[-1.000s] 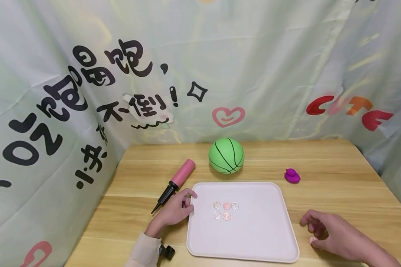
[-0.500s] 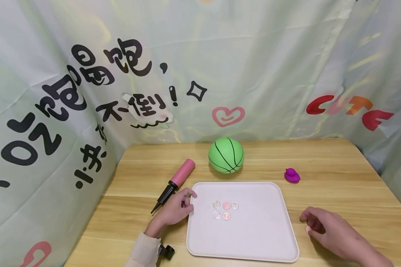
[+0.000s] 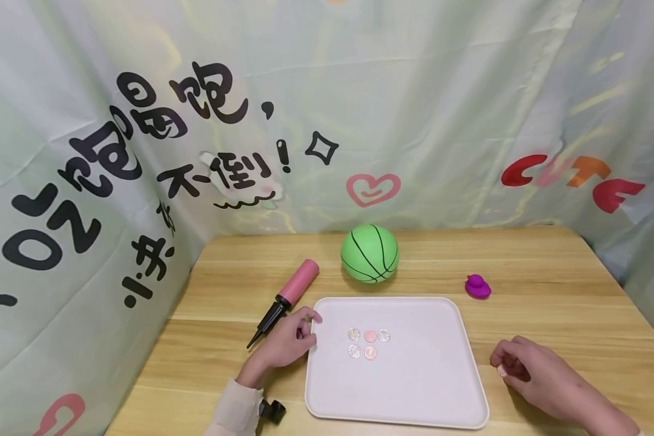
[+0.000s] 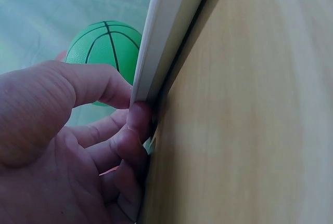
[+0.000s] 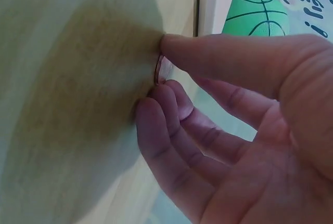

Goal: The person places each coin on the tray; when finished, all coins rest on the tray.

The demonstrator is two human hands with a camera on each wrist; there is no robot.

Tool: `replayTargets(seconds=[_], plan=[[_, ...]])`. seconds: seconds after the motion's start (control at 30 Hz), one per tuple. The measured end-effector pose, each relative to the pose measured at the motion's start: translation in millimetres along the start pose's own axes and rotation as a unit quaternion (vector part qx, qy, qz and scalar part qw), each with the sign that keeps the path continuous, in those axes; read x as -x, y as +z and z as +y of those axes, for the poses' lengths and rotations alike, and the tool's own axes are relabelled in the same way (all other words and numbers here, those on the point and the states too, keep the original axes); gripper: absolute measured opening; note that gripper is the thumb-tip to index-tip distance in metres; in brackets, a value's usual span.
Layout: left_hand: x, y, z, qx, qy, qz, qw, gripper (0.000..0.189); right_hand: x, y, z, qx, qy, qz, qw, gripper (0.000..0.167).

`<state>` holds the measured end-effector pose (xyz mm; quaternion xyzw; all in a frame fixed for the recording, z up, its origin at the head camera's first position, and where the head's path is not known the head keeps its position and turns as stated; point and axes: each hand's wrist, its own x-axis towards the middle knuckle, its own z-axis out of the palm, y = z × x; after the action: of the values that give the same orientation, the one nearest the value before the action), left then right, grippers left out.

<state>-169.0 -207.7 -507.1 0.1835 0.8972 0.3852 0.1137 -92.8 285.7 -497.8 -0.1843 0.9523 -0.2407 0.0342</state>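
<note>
A pale, shallow tray lies on the wooden table, with several silver and copper-coloured coins in two rows left of its middle; one is a copper-coloured coin. My left hand grips the tray's left rim; in the left wrist view the thumb lies on the rim and fingertips curl beneath it. Right of the tray, my right hand is low over the table. Between its thumb and fingers it pinches a copper-coloured coin, seen nearly edge-on in the right wrist view and partly covered by the fingertips.
Behind the tray sits a green ball with black lines. A pink and black hand pump lies beyond my left hand. At the back right is a small purple duck-like toy. A printed curtain hangs around the table.
My right thumb and fingers have drawn together around the coin, which has shifted slightly away from me on the table. The left hand and tray have stayed in place.
</note>
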Motion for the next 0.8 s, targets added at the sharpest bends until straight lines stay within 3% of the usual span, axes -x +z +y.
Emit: replayTargets(seconds=[0.2,0.33,0.5,0.8], plan=[[0.5,-0.4,0.4,-0.003,0.000,0.002,1.0000,0.032,-7.9,-2.9,-0.8,-0.010,0.013,-0.041,0.9990,0.031],[0.5,0.8,0.9,-0.004,0.000,-0.001,1.0000,0.032,-11.7,-2.1,-2.4,-0.051,0.000,-0.057,0.9971,0.028],[-0.3,0.4,1.4,0.000,0.006,0.001,1.0000,0.032,-11.6,0.9,-0.6,-0.097,-0.023,-0.056,0.9934,0.031],[0.7,0.4,0.2,0.000,0.004,0.001,1.0000,0.032,-9.3,10.2,0.2,-0.095,-0.087,-0.017,0.9915,0.035]])
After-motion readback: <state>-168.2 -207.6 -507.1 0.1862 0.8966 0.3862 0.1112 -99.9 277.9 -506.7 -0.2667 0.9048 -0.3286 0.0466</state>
